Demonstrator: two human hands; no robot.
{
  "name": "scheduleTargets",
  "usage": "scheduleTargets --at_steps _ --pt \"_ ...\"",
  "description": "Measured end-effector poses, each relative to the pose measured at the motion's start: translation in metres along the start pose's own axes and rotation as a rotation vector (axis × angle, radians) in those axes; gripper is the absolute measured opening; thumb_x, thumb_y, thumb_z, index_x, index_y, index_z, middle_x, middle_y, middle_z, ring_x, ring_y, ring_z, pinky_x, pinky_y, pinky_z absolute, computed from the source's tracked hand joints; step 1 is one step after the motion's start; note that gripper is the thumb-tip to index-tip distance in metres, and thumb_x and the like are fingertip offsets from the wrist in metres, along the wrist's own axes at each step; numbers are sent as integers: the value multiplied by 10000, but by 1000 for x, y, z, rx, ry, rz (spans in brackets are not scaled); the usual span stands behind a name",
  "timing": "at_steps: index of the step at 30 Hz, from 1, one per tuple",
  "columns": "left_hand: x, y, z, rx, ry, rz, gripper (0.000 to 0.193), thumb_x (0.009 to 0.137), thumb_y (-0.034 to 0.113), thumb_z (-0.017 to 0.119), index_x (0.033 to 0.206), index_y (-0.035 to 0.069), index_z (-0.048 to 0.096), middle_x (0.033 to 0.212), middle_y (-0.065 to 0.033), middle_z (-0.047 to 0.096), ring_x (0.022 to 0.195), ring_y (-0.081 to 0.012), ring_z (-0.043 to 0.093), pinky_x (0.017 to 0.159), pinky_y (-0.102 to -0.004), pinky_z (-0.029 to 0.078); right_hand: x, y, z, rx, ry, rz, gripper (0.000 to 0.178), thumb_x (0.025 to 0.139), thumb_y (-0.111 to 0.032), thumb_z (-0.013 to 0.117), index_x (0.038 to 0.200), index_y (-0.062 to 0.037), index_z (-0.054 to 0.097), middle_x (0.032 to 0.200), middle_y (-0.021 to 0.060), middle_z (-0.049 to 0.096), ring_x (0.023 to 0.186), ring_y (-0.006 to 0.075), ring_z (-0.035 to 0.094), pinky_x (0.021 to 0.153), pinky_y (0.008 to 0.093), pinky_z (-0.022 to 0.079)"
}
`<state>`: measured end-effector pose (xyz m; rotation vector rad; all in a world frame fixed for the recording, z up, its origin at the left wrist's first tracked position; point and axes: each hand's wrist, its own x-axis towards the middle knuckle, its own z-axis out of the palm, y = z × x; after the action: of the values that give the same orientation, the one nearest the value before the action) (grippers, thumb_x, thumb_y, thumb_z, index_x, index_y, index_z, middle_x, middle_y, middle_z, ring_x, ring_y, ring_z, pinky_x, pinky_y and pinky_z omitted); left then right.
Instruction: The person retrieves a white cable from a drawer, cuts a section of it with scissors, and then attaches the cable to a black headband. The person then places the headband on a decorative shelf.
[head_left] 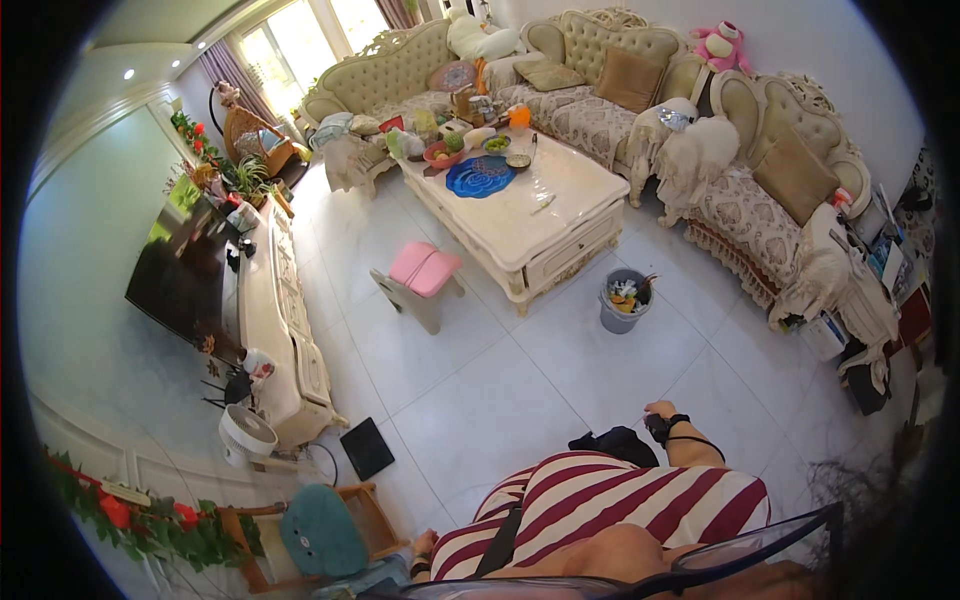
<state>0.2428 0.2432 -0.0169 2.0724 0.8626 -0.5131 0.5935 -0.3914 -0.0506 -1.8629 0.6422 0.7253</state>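
A grey bin (pixel 619 321) stands on the floor (pixel 520 385) ahead of the right hand (pixel 660 409), whose forearm (pixel 697 453) angles forward; the left hand (pixel 426 541) hangs low beside a wooden chair (pixel 387 522). I cannot tell whether either hand is spread or closed.

Smooth, glossy floor tiles (pixel 500 400) catch the light, and the bench (pixel 585 190) has a polished, lacquer-like sheen. The sofas (pixel 575 112) pair padded, buttoned upholstery with patterned cloth covers; their brown cushions (pixel 628 78) look satiny. The bin (pixel 623 320) and the stool (pixel 420 270) look like smooth plastic. The chair (pixel 384 518) is wood with a matt teal cloth cushion (pixel 325 530); the television screen (pixel 180 290) is glossy
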Motion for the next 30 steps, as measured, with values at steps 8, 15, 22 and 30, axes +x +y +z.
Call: scheduleTargets --at_steps 8,15,22,30 --pt "56 53 -81 408 67 75 375 844 350 411 738 71 638 721 -129 638 657 -273 606 609 -399 464 -42 -87 71 159 -200 169 228 819 -251 573 889 -33 580 737 130 610 616 227 578 575 364 493" --pt "44 107 -87 -617 37 -338 315 850 338 529 887 42 631 785 -65 638 683 -135 614 566 -283 458 -22 -158 74 412 16 392 222 865 -209 494 1004 -38 520 776 98 582 593 190 553 569 341 514" --pt "28 115 -128 -488 172 -609 176 791 187 562 904 65 623 830 -70 645 740 -199 617 644 -323 497 62 -257 141 163 -154 277 287 834 -192 527 1050 -2 518 786 159 575 583 222 536 534 356 510" --pt "64 98 -131 -477 315 -334 346 816 369 526 888 51 642 734 -55 630 630 -142 578 551 -278 442 110 -401 276 -241 -466 95 287 828 -232 547 1058 -61 533 793 102 579 613 199 554 586 354 521"
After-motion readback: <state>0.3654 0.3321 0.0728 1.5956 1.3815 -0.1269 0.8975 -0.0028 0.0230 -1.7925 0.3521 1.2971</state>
